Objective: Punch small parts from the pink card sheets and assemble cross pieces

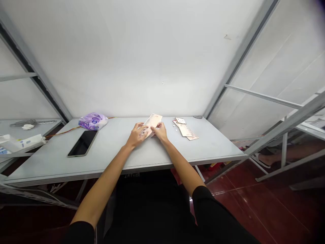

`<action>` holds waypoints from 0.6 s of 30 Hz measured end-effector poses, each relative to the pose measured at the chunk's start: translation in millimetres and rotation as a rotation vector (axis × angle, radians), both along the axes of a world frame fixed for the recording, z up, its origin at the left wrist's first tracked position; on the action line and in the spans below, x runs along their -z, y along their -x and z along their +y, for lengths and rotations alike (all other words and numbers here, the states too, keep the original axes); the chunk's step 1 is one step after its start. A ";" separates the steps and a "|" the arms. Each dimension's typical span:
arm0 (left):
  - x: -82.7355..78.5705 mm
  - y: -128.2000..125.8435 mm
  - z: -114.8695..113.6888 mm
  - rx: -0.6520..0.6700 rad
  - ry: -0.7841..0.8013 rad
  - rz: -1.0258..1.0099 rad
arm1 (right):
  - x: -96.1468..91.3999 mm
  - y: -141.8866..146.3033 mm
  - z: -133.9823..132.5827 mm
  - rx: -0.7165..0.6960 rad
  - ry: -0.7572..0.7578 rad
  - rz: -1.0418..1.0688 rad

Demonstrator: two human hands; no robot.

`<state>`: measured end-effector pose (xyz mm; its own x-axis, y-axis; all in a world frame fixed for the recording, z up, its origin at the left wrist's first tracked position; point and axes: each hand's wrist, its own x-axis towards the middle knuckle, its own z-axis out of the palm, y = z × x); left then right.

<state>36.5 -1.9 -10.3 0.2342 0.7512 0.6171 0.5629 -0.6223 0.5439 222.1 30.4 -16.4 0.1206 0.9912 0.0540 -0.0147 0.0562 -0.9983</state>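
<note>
Both hands meet at the middle of a grey table [50,162]. My left hand [137,134] and my right hand [159,132] are closed on the near end of a pale pink card sheet [153,120], which points away from me toward the wall. My left fingers also pinch something small against the sheet; I cannot make out what it is. A short way to the right lie more pink cards [186,130], fanned out flat, with a small white patterned card [180,120] on top.
A dark phone [83,143] lies face up at the left. Behind it sits a purple tissue pack [93,121] with an orange cable [63,132] running left. Grey metal frame bars [279,127] stand at both sides. White boxes [30,140] rest on the left shelf.
</note>
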 end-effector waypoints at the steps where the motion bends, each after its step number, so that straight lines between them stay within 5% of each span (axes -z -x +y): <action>1: -0.6 0.3 0.1 -0.012 -0.012 0.001 | 0.4 -1.2 0.8 0.018 -0.002 0.006; 10: -4.8 21.7 11.0 -0.331 0.061 -0.069 | -6.7 -22.0 7.7 0.183 -0.060 0.113; 13: -3.9 28.0 14.8 -0.412 0.083 -0.111 | -2.3 -22.7 10.7 0.128 -0.073 0.050; 18: -2.7 29.1 15.7 -0.427 0.099 -0.125 | 5.8 -11.9 16.5 -0.096 -0.208 -0.353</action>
